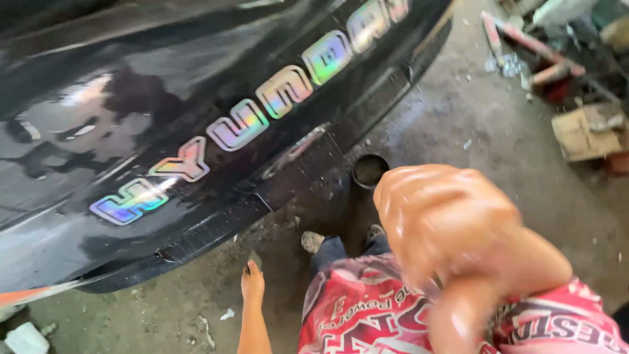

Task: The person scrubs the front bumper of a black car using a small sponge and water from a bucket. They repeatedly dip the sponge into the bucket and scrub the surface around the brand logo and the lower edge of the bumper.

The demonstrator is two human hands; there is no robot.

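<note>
1. A glossy black car body panel (164,131), probably the rear, fills the left and centre; a row of iridescent stick-on letters (262,105) runs diagonally across it, all lying flat, so the lettering looks finished.
2. Below the panel's lower edge, the left hand (253,278) hangs low near the concrete floor (458,124), fingers curled around a small dark object (254,260) that I cannot identify.
3. A small round dark container (370,170) stands on the floor just under the bumper edge, beyond the person's shoes.
4. The right hand (445,223) is raised close to the camera, blurred and wet-looking, fingers loosely curled; whether it holds anything cannot be told.
5. Scrap tools and wood clutter (576,98) lie far right.
</note>
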